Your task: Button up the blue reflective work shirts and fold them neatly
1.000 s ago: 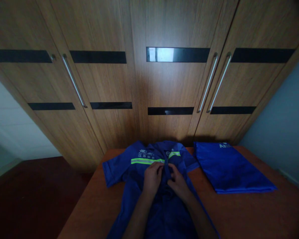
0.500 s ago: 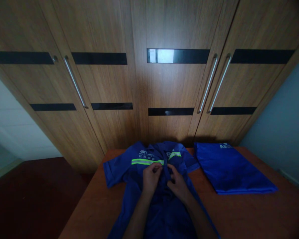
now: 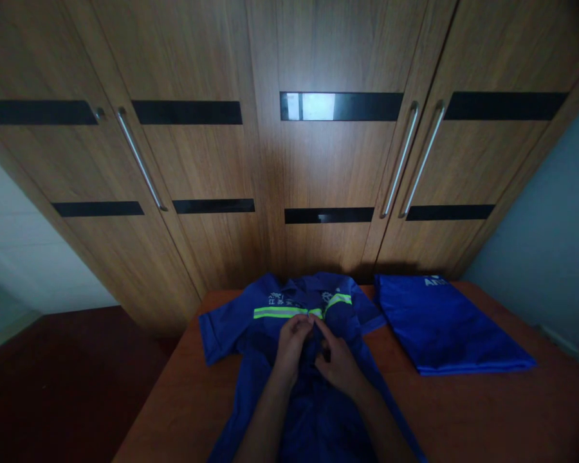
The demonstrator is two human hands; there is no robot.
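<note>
A dark blue short-sleeved work shirt (image 3: 251,376) lies front up on the table, collar toward the cupboard. Yellow-green and grey reflective strips cross its chest, below white printed characters. My left hand (image 3: 292,341) pinches the shirt's front edge at the chest strip. Close beside it, my right hand (image 3: 338,360) has its index finger stretched to the same spot, almost meeting the left fingertips. Its other fingers are curled against the front opening. A button between the fingertips cannot be made out. My forearms cover much of the lower shirt.
A folded bright blue item (image 3: 444,331) with white lettering lies on the right of the reddish-brown table (image 3: 174,399). Behind the table stands a wooden cupboard (image 3: 328,161) with long metal handles. A dark red floor (image 3: 67,379) shows at left.
My right index finger has moved left and straightened toward the left fingertips. The front strip of cloth that stood up between my hands now lies flatter, and the chest strips nearly meet.
</note>
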